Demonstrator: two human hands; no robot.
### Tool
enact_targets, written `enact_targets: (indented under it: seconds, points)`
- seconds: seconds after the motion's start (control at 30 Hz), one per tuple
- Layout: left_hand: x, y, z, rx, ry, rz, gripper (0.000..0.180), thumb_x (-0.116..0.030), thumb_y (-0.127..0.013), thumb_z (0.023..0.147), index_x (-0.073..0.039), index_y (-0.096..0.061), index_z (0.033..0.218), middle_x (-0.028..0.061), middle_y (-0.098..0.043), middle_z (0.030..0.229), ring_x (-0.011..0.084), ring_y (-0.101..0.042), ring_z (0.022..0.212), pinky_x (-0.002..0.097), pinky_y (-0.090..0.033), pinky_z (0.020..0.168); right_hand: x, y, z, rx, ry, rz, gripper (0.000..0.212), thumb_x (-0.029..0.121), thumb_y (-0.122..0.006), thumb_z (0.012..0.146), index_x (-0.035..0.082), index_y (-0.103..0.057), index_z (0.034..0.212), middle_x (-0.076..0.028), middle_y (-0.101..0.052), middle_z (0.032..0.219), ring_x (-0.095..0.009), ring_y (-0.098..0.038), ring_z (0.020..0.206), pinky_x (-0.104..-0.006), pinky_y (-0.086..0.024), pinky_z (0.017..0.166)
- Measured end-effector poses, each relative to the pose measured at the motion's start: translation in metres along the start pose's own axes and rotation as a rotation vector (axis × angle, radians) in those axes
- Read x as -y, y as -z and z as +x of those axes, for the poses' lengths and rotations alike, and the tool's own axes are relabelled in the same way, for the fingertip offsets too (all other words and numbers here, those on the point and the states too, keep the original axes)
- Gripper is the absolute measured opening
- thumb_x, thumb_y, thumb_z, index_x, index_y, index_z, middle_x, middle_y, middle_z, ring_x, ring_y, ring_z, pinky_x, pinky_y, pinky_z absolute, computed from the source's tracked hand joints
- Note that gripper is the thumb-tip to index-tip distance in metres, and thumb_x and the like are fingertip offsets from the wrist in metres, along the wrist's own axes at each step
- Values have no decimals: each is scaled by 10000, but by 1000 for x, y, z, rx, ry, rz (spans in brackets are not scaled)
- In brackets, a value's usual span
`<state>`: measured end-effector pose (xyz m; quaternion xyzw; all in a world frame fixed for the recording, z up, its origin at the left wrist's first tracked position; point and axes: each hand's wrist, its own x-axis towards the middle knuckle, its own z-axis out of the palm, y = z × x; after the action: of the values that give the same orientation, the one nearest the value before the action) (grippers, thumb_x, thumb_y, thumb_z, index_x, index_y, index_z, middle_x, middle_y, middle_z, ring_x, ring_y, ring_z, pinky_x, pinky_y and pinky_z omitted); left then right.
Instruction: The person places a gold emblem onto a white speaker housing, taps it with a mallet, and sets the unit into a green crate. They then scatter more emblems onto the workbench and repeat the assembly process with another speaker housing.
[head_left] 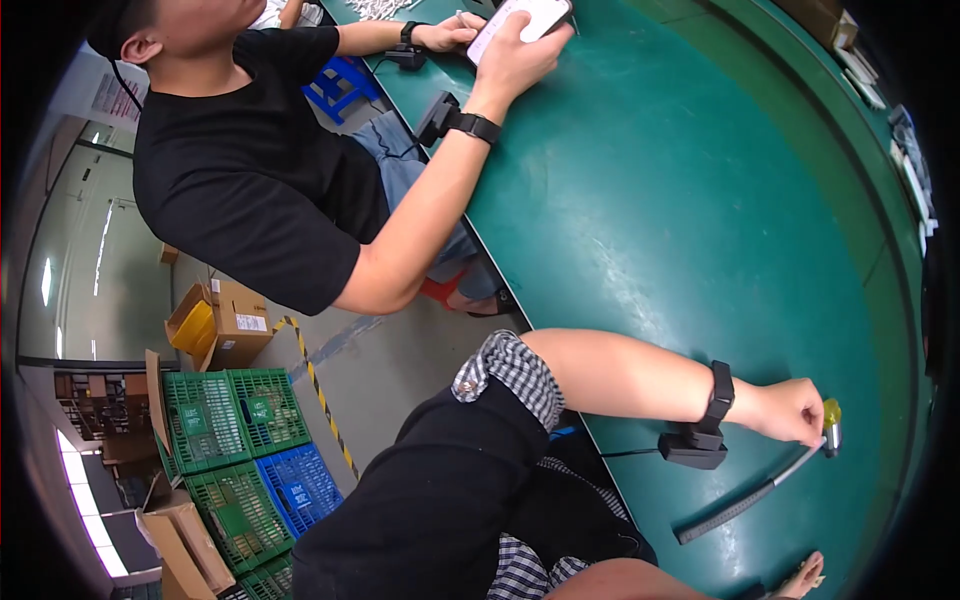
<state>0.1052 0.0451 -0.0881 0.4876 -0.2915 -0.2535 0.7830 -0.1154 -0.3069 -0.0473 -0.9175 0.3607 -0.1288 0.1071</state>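
Observation:
My left hand (787, 410) is over the green table, its fingers curled into a pinch. At its fingertips are a small yellow round piece (832, 411) and a short silvery part (832, 440). From there a thin grey rod with a black ridged sleeve (727, 513) slants back along the tabletop. Whatever the pinch encloses is hidden by the fingers. My right hand (803, 576) shows only partly at the lower edge, a tiny pale bit near its fingertips; its grip is unclear. A black strap with a box-shaped device (693, 447) is around my left wrist.
A co-worker in a black shirt (240, 170) sits to my left, holding a phone (520, 25) over the green table (650, 200). Green crates (205, 420), a blue crate (300, 490) and cardboard boxes (240, 320) stand on the floor. White pieces (380, 8) are heaped at the top.

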Motion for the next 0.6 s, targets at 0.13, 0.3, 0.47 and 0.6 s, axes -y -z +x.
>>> enact_targets:
  seconds: [0.13,0.3,0.47,0.6]
  points:
    - [-9,7,4,-46,260,-359,98,-70,-607,783,4,-615,719,49,-596,653,95,-515,537,237,-409,482,-14,-5,4,-11,29,397,319,339,-579,876,58,-633,1018,-119,-606,827,-214,-551,793,-305,-444,789]
    - [-7,6,6,-93,286,-459,89,-43,-593,774,-2,-587,697,52,-571,638,88,-488,512,229,-386,450,48,-1,-8,-18,-219,-103,304,348,-582,873,73,-647,987,-101,-575,810,-200,-551,781,-315,-443,753]
    - [-3,6,9,-123,284,-517,84,-18,-589,748,22,-578,675,70,-564,606,105,-514,497,239,-396,425,23,-4,-1,-38,-73,13,273,334,-627,844,86,-662,952,-82,-530,777,-175,-539,729,-296,-451,663]
    - [-2,7,9,-99,301,-495,96,-50,-597,764,-1,-573,685,55,-570,634,95,-503,515,235,-397,449,21,-7,-4,-61,14,43,272,330,-650,831,83,-660,945,-73,-513,766,-166,-533,712,-281,-449,617]
